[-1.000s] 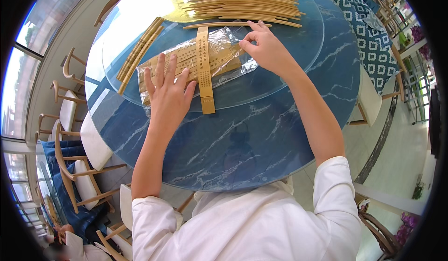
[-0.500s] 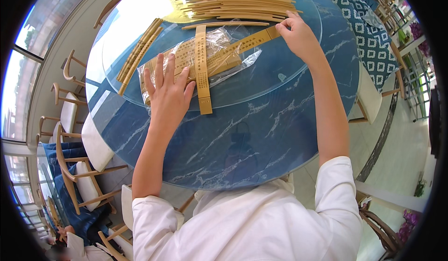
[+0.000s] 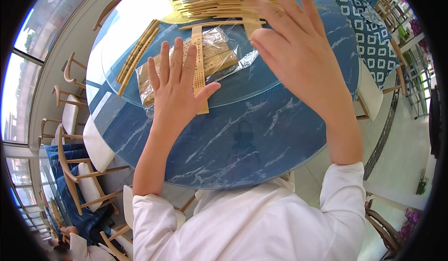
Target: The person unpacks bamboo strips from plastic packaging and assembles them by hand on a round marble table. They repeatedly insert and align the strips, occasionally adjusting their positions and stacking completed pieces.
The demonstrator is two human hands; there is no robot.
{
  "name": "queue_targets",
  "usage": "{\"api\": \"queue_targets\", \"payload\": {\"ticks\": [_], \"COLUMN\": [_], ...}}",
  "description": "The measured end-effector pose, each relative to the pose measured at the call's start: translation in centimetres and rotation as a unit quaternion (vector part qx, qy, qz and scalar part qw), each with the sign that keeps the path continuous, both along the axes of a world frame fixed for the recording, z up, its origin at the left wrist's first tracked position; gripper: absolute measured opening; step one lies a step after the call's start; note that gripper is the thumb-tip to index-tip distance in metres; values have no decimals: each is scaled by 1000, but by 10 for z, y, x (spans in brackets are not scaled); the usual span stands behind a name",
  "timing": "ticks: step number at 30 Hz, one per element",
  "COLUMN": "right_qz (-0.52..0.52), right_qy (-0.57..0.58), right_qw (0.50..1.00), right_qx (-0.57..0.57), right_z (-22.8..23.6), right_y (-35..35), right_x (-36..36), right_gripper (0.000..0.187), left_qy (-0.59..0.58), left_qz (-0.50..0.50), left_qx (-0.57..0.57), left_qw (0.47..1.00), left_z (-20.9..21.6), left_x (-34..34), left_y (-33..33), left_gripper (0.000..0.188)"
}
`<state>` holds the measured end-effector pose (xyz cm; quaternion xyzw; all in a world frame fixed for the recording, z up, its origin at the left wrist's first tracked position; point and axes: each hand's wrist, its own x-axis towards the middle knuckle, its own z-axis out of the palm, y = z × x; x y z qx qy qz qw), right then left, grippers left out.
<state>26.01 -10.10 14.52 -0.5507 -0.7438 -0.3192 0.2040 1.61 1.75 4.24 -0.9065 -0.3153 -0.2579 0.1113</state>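
Note:
My left hand (image 3: 176,86) lies spread over a clear plastic bag (image 3: 145,81) holding a stack of gold printed paper sleeves. Beside its fingers, one loose gold sleeve (image 3: 199,65) lies across the bag, partly hidden by my thumb. My right hand (image 3: 298,51) is raised above the table, larger in view. A long gold paper sleeve (image 3: 250,16) stands upright at its thumb and forefinger, apparently pinched there; motion smears the fingertips. Beyond it lies a pile of pale wooden chopsticks (image 3: 210,6), partly covered by the hand. One chopstick (image 3: 214,24) lies apart, nearer the bag.
Several slim sticks with printed wrapping (image 3: 137,55) lie left of the bag. Everything rests on a round glass turntable on a blue marbled table (image 3: 224,149). A yellow sheet (image 3: 175,11) is under the chopsticks. Wooden chairs (image 3: 74,167) stand at the left; a patterned cloth (image 3: 373,51) is at the right.
My right hand has lifted and come closer, swinging the sleeve from lying across the bag to upright. My left hand has shifted slightly right, its fingers straighter.

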Motion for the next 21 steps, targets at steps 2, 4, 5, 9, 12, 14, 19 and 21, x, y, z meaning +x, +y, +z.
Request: {"api": "queue_targets", "payload": {"ticks": [2,4,5,9,12,14,19,21], "right_qz": [126,207,229,270,175,97,2,-16], "right_qy": [85,180,231,488,633,634,531,540], "right_qw": [985,956,942,828,748,761,842,835], "right_qx": [-80,-101,-82,-59,-97,-101,-94,-100], "right_z": [-7,-6,-4,-17,-48,-70,-107,-111], "right_y": [-3,-4,-3,11,13,16,25,28], "right_x": [-25,-29,-27,-8,1,6,21,26], "right_gripper": [13,14,12,6,13,17,25,26], "left_qy": [-28,-51,-77,-120,-59,-15,5,28], "left_qz": [-25,-32,-36,-17,3,9,20,-8], "left_qx": [18,32,32,68,48,26,6,32], "left_qw": [999,998,996,990,997,1000,1000,999], "left_z": [0,-2,-2,5,7,6,1,-6], "left_x": [5,6,8,7,9,9,28,47], "left_y": [-8,-11,-15,-23,-24,-26,-26,-20], "left_gripper": [114,125,127,100,74,62,55,54]}}
